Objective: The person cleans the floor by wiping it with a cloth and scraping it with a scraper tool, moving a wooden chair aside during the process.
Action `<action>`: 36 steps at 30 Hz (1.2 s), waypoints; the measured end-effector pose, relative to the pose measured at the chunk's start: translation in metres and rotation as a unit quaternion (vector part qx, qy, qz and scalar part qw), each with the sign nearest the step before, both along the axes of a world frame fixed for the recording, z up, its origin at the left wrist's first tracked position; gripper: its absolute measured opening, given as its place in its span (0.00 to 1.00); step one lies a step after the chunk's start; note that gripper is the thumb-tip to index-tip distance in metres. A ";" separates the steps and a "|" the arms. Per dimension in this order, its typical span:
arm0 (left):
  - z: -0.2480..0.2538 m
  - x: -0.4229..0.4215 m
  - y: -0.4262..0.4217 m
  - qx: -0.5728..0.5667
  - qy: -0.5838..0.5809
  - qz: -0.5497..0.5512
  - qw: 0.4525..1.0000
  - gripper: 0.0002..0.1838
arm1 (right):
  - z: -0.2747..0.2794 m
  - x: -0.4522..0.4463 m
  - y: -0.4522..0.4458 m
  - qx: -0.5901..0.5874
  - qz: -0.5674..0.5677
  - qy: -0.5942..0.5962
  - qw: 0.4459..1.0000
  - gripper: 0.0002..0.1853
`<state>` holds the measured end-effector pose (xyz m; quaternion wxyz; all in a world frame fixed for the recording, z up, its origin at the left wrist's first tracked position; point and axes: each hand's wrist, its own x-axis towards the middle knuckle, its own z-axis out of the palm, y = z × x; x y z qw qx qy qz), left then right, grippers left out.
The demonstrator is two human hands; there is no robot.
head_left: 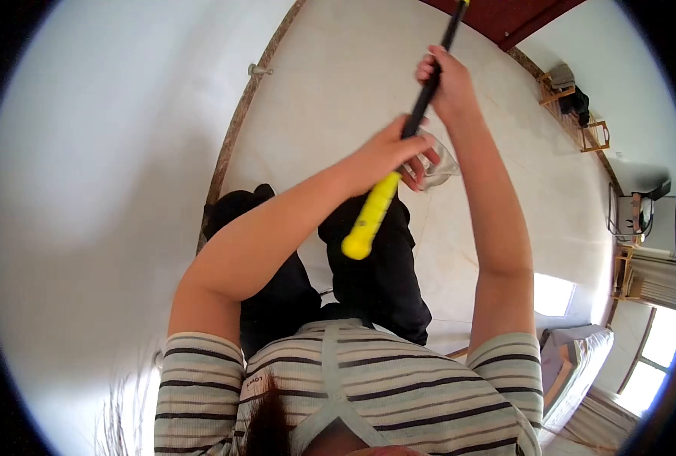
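Observation:
A black pole with a ribbed yellow grip (372,216) runs diagonally in front of my body. Its rounded yellow end points down toward my legs, while its top leaves the view at the upper edge, where a bit of yellow shows. My left hand (402,152) is around the black shaft just above the grip, some of its fingers loosely bent. Higher up, my right hand (450,80) grips the same shaft with its fingers wrapped round. Behind my left hand shows a clear, crinkled plastic-like piece (440,169); whether the hand touches it I cannot tell.
A white wall with a brown baseboard and a doorstop (259,70) is on the left. The pale tiled floor (338,83) lies ahead, with a dark red door (497,19) beyond. Wooden racks (581,121) and a covered piece of furniture (581,372) stand on the right.

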<state>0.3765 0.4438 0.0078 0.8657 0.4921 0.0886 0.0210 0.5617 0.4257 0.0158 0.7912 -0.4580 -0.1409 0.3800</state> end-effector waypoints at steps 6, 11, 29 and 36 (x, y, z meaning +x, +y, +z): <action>0.019 -0.025 0.054 0.091 0.069 0.153 0.982 0.16 | -0.012 -0.051 -0.001 -0.082 0.148 -0.246 0.954 0.25; 0.032 -0.059 0.094 0.171 0.166 0.201 0.950 0.12 | -0.211 0.029 -0.076 -0.316 -0.031 -0.438 0.841 0.29; 0.028 -0.026 0.103 0.262 0.335 0.202 0.882 0.12 | -0.391 0.082 -0.093 -0.514 -0.146 -0.371 0.760 0.27; 0.015 -0.012 0.115 0.261 0.340 0.221 0.876 0.13 | -0.347 -0.092 -0.029 -0.277 0.304 -0.616 0.672 0.22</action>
